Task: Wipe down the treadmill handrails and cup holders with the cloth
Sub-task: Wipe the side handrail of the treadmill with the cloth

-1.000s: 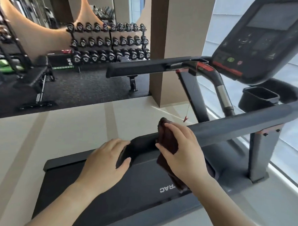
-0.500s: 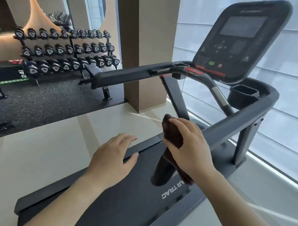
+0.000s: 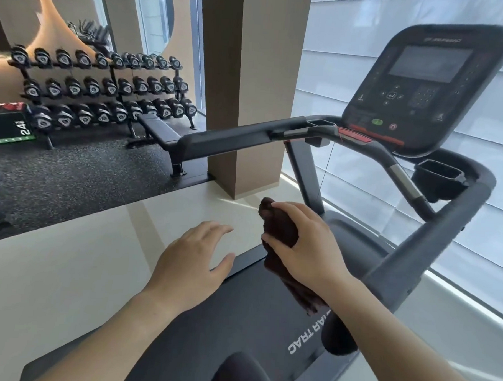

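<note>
A dark brown cloth (image 3: 280, 229) is bunched in my right hand (image 3: 308, 244), which hovers above the treadmill belt, just left of the right handrail (image 3: 432, 235). That dark grey rail runs from the console down past my right forearm to its end near the bottom. My left hand (image 3: 192, 262) floats open over the belt's left edge, fingers spread, holding nothing. The left handrail (image 3: 241, 141) stretches out from the console at mid-height. A square cup holder (image 3: 438, 175) sits below the console on the right; a smaller cup holder (image 3: 321, 123) is set in the left rail.
The console (image 3: 428, 82) with its screen stands at the upper right before a window with blinds. A brown pillar (image 3: 252, 89) rises behind the left rail. A dumbbell rack (image 3: 99, 88) and bench (image 3: 158, 128) stand at the back left. The belt (image 3: 239, 319) lies below my hands.
My left hand let go of the right rail's end and lifted open. My right hand with the cloth came off that rail. My view swung right, toward the console.
</note>
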Demonstrator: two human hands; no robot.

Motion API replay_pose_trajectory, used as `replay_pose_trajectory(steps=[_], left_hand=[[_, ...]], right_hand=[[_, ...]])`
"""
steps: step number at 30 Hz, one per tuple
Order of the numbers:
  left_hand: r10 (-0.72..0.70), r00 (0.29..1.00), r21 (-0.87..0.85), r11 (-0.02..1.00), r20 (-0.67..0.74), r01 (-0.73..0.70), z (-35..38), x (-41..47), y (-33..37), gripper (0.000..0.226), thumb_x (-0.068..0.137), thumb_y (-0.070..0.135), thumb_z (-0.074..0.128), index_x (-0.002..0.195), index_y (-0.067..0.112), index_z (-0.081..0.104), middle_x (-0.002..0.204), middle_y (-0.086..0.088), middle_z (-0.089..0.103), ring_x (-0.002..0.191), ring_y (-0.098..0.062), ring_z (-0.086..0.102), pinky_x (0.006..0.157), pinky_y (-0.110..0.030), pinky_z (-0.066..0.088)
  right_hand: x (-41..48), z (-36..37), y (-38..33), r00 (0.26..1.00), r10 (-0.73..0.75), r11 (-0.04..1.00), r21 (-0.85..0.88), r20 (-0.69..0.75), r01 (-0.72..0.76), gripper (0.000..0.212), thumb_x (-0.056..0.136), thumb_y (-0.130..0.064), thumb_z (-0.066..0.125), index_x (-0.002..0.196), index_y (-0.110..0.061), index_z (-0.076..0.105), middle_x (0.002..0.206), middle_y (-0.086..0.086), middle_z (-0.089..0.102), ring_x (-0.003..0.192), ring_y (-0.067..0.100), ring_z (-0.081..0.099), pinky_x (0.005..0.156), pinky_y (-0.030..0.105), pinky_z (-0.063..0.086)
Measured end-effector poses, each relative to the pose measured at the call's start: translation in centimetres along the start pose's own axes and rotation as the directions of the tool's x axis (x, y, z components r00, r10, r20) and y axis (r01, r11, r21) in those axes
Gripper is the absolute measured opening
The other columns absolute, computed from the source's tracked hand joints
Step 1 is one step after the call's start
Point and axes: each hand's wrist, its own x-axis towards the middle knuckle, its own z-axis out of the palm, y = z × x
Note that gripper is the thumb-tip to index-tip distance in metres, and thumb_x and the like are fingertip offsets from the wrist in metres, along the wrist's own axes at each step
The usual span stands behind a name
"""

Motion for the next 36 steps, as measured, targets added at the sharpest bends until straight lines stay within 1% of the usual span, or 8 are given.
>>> replay_pose_trajectory(steps=[7,11,14,18,23,28,32,36], left_hand=[[0.037,0.999,-0.008,0.999,0.016,-0.037,1.4,6.8,-5.4,0.043,0.087,0.046,0.046,0.128,0.034,0.042,0.132,0.015,0.047,0.117,-0.008,0.046,0.083,-0.022,0.037],[0.082,0.996,-0.010,0.997,0.043,-0.082,2.8,14.1,-7.8,0.043,0.087,0.047,0.046,0.128,0.034,0.042,0.131,0.014,0.048,0.115,-0.008,0.048,0.080,-0.021,0.037],[0.127,0.986,-0.024,0.992,0.108,-0.125,4.2,21.2,-8.7,0.044,0.087,0.048,0.048,0.128,0.034,0.042,0.131,0.013,0.050,0.114,-0.010,0.049,0.079,-0.022,0.040],[0.192,0.955,-0.023,0.981,0.227,-0.192,4.7,31.5,-8.0,0.044,0.087,0.046,0.049,0.129,0.032,0.043,0.132,0.010,0.050,0.115,-0.013,0.050,0.086,-0.030,0.046],[0.284,0.905,-0.077,0.959,0.316,-0.274,3.6,40.9,-5.5,0.043,0.087,0.043,0.048,0.128,0.029,0.043,0.132,0.009,0.049,0.119,-0.014,0.047,0.094,-0.038,0.047],[0.363,0.860,-0.134,0.932,0.359,-0.337,3.8,45.8,-4.0,0.044,0.088,0.043,0.049,0.129,0.031,0.043,0.132,0.011,0.050,0.119,-0.011,0.046,0.095,-0.032,0.046],[0.410,0.845,-0.175,0.912,0.344,-0.371,5.1,50.0,-4.0,0.042,0.087,0.043,0.049,0.128,0.034,0.042,0.132,0.015,0.049,0.116,-0.009,0.048,0.090,-0.029,0.046],[0.445,0.826,-0.234,0.893,0.345,-0.383,7.3,54.1,-4.8,0.042,0.087,0.041,0.051,0.127,0.032,0.044,0.131,0.013,0.050,0.116,-0.011,0.049,0.090,-0.032,0.048]], right_hand=[[6.2,4.1,2.0,0.998,0.031,0.999,0.011,0.058,-0.031,0.045,0.077,-0.038,0.069,0.119,-0.034,0.053,0.119,-0.016,0.057,0.107,0.010,0.052,0.090,0.026,0.040],[11.6,5.7,5.0,0.995,0.062,0.998,-0.033,0.076,-0.060,0.047,0.078,-0.039,0.069,0.122,-0.033,0.051,0.121,-0.016,0.056,0.109,0.011,0.051,0.088,0.026,0.041],[16.3,6.5,7.9,0.991,0.113,0.992,-0.054,0.066,-0.110,0.051,0.078,-0.038,0.069,0.125,-0.033,0.049,0.124,-0.014,0.055,0.115,0.011,0.047,0.091,0.025,0.040],[22.1,6.0,11.2,0.972,0.234,0.971,-0.046,0.024,-0.233,0.053,0.079,-0.036,0.069,0.128,-0.029,0.050,0.128,-0.014,0.053,0.120,0.010,0.044,0.094,0.020,0.034],[26.7,4.1,12.9,0.923,0.380,0.924,-0.018,-0.054,-0.382,0.052,0.080,-0.034,0.070,0.128,-0.026,0.051,0.129,-0.012,0.052,0.121,0.010,0.043,0.096,0.019,0.032],[29.8,1.3,14.1,0.893,0.443,0.894,-0.038,-0.080,-0.447,0.052,0.080,-0.035,0.069,0.128,-0.028,0.049,0.129,-0.013,0.051,0.121,0.008,0.042,0.097,0.024,0.038],[32.7,0.1,16.1,0.874,0.467,0.874,-0.081,-0.135,-0.479,0.052,0.080,-0.034,0.070,0.128,-0.027,0.051,0.129,-0.012,0.052,0.121,0.008,0.043,0.098,0.019,0.033],[35.7,0.5,18.3,0.848,0.493,0.852,-0.089,-0.197,-0.516,0.052,0.079,-0.033,0.071,0.127,-0.028,0.051,0.127,-0.013,0.053,0.120,0.008,0.043,0.099,0.019,0.032]])
